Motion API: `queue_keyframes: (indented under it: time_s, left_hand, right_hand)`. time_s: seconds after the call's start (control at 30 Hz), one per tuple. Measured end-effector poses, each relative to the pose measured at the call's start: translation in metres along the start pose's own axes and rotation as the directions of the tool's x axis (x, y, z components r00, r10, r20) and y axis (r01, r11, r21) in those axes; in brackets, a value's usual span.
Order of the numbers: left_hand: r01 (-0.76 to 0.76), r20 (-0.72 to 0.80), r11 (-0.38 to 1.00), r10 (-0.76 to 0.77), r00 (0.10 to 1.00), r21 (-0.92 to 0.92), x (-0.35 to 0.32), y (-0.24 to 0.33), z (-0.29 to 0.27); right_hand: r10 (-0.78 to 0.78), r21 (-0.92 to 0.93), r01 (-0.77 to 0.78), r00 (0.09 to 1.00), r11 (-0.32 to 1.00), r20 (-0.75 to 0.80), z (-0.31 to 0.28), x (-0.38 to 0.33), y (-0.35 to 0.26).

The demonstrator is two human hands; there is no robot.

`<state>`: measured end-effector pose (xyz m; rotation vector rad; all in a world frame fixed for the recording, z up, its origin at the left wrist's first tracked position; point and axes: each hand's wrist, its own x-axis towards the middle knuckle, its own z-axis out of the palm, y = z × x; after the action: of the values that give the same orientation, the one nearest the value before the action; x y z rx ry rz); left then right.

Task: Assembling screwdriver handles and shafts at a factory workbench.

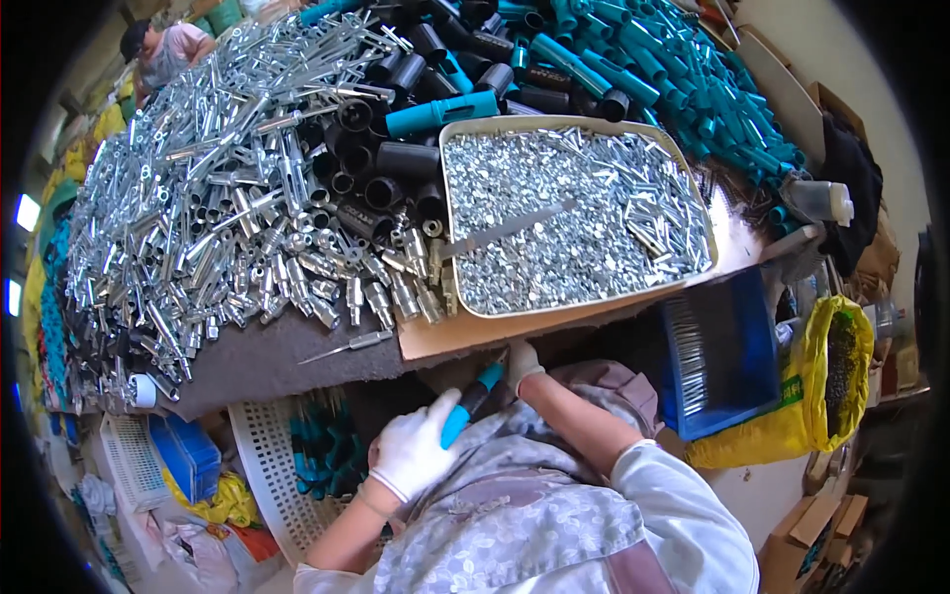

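Note:
My left hand [414, 450], in a white glove, is closed around a teal plastic handle [469, 404] held just below the table's front edge. My right hand [520, 363], also gloved, grips the far end of the same handle, close under the cardboard sheet [465, 335]. Right above them sits a shallow beige tray [574, 305] filled with small silver metal parts, with a long thin metal blade [510, 229] lying across them.
A large heap of silver metal fittings [208, 208] covers the table's left, black tubes [386, 158] the middle, teal handles [653, 69] the back right. A blue bin [727, 346] and yellow sack [836, 371] stand at right; white baskets [267, 445] below left. Another person [163, 49] sits far left.

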<state>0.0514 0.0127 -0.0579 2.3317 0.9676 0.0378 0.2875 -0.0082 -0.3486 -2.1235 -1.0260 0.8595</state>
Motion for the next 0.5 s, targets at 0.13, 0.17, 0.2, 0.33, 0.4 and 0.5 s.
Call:
queue_keyframes:
  time_s: [0.13,0.17,0.2,0.33,0.4,0.5]
  left_hand:
    - [-0.021,0.168,0.988,0.048,0.985,-0.155,-0.001,-0.021,0.018]
    - [-0.025,0.174,0.989,0.051,0.983,-0.149,0.001,-0.021,0.023]
    - [-0.112,0.097,0.979,0.130,0.987,-0.170,0.006,-0.023,0.035]
    - [-0.046,0.068,0.992,0.054,0.996,-0.118,0.018,-0.015,0.051]
    - [-0.115,-0.048,0.990,0.112,0.993,-0.077,0.023,-0.027,0.073]
    - [-0.097,-0.076,0.992,0.091,0.993,-0.079,0.029,-0.025,0.078]
  right_hand:
    - [0.035,-0.310,0.141,0.865,0.940,0.501,0.039,0.009,0.013]
    - [-0.001,-0.340,0.237,0.822,0.910,0.570,0.049,0.005,0.025]
    - [0.029,-0.227,0.094,0.875,0.969,0.484,0.061,-0.001,0.057]
    - [0.297,-0.004,-0.334,0.835,0.943,0.464,0.099,-0.001,0.111]
    - [0.379,-0.014,-0.413,0.823,0.911,0.424,0.103,0.009,0.133]
    - [0.049,-0.263,0.064,0.914,0.963,0.402,0.109,0.022,0.155]
